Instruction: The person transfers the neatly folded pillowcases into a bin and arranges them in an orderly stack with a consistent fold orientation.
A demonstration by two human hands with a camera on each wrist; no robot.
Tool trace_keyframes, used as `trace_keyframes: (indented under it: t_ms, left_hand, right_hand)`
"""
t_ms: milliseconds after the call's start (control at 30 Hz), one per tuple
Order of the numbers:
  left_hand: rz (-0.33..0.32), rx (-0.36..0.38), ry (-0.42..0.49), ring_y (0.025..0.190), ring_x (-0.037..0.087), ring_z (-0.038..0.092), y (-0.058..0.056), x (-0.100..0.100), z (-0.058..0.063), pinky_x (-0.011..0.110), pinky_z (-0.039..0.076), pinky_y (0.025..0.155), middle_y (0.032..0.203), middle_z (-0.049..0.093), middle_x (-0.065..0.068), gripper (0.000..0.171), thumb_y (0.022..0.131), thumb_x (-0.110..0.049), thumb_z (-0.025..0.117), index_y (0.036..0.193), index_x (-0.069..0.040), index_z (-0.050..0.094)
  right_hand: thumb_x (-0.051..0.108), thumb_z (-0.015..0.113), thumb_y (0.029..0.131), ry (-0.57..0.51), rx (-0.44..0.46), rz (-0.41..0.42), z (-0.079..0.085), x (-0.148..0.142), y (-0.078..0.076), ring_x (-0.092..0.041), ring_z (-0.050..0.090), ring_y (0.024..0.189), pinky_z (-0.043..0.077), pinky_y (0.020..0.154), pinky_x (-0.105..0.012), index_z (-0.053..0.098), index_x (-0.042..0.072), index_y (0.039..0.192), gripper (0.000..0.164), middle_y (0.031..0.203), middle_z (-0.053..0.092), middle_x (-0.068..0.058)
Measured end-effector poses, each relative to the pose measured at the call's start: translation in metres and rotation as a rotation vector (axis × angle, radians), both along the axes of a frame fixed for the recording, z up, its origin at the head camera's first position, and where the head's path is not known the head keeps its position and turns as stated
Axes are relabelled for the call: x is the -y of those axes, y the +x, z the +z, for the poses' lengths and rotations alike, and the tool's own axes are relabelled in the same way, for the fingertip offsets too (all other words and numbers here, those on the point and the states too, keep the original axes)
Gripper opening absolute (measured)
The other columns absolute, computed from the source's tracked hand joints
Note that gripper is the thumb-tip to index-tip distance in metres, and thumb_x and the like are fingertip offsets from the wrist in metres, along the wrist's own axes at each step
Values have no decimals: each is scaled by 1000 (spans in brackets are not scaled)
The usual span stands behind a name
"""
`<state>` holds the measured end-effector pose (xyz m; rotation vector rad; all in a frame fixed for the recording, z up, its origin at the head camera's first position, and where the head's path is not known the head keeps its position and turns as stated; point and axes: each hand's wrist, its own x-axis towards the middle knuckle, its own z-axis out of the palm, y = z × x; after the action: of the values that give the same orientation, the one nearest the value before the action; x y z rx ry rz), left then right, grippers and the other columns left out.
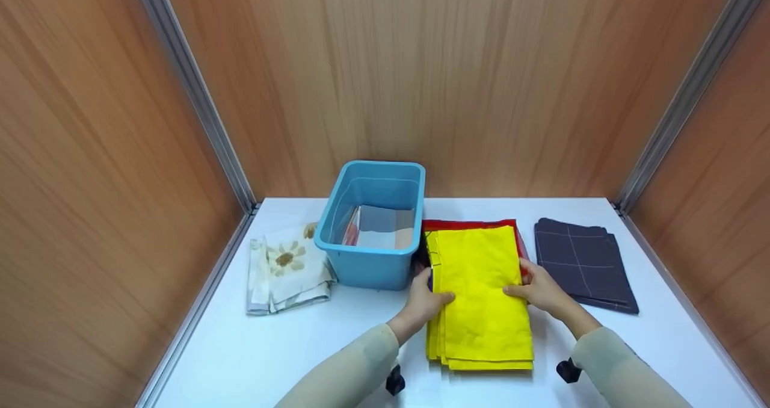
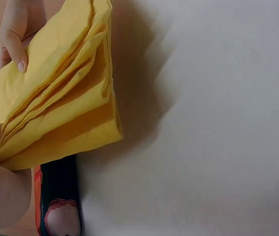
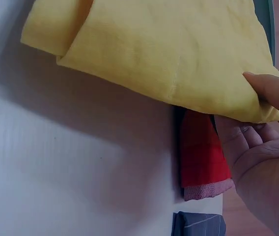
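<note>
A folded yellow cloth (image 1: 481, 312), several layers thick, is held between both hands above the white table. My left hand (image 1: 424, 299) pinches its left edge, thumb on top and fingers underneath. On the opposite edge, my right hand (image 1: 541, 287) grips the same way, and the right wrist view shows the curled fingers (image 3: 250, 142) beneath the cloth. Loose layered folds hang at the near end in the left wrist view. Behind and partly under the yellow cloth lies a red folded cloth (image 1: 469, 224) with dark parts, mostly hidden in the head view.
A blue plastic bin (image 1: 373, 266) stands left of the yellow cloth, with folded grey and beige fabric (image 1: 379, 224) inside. A white flowered cloth (image 1: 295, 269) lies at the left. At the right is a dark checked cloth (image 1: 583, 263). Wooden panels (image 1: 421, 83) enclose the table (image 1: 271, 360).
</note>
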<state>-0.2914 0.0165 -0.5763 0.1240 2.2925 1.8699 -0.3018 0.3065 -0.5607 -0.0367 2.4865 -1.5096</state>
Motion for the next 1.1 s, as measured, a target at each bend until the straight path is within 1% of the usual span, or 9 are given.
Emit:
trace_keyframes:
  t_ms: [133,300,367,467,533,633,867,1000,1100]
  left_hand:
    - [-26,-9,-21,123,23,63,0,1,6,50,52,118,147,63,11,58,101,-11,76,155,-9,53]
    - [-58,-39,-51,143,30,53,1,-1,15,56,39,128,164,50,17,68,105,-13,71,165,-6,40]
    - [-64,-51,-64,144,31,52,2,-1,18,56,37,129,167,48,17,69,106,-13,69,167,-6,37]
    - [-64,-41,-74,134,26,59,2,-1,24,54,43,126,160,55,13,67,107,-16,69,166,-9,39]
    - [-63,-29,-67,122,22,64,1,-1,28,52,48,121,150,63,8,63,106,-17,71,163,-13,44]
    - [-54,4,-51,112,17,67,1,-1,35,47,53,118,141,68,2,58,105,-21,73,158,-16,50]
    - [-53,-72,-61,112,18,68,-2,0,49,46,56,114,138,69,4,52,104,-21,76,152,-13,56]
    - [-46,-41,-51,108,17,70,-5,2,60,44,58,111,134,71,1,50,103,-20,77,149,-14,59]
    - [-43,-12,-29,104,17,72,-7,5,69,42,61,108,129,73,1,49,101,-19,79,146,-13,60]
  right_hand:
    - [20,80,100,-42,-19,-17,4,-2,0,-22,66,100,61,84,-24,45,3,163,74,125,69,-16]
    - [18,80,101,-84,-50,-35,10,-3,0,-18,70,98,63,86,-20,54,-3,154,63,122,75,-13]
    - [17,79,101,-87,-65,-40,13,-3,0,-16,71,97,62,86,-19,57,-6,150,59,119,77,-12]
    - [16,79,101,-87,-84,-47,17,-2,1,-14,71,94,62,85,-18,60,-8,145,54,114,78,-9]
    - [16,79,101,-92,-98,-50,20,-1,1,-13,72,93,62,84,-18,61,-9,143,52,111,79,-8]
    - [17,79,101,-102,-124,-47,26,-1,2,-12,72,93,62,83,-19,61,-9,144,53,112,79,-8]
    - [18,79,101,-156,-123,-52,40,-3,3,-12,77,91,65,80,-25,56,-8,148,58,110,80,-7]
    - [20,78,102,-165,-103,-54,46,-4,3,-14,79,89,66,79,-27,53,-6,150,60,107,79,-5]
    - [23,77,103,-169,-88,-44,51,-4,3,-16,80,91,67,80,-28,49,-4,155,65,110,79,-7]
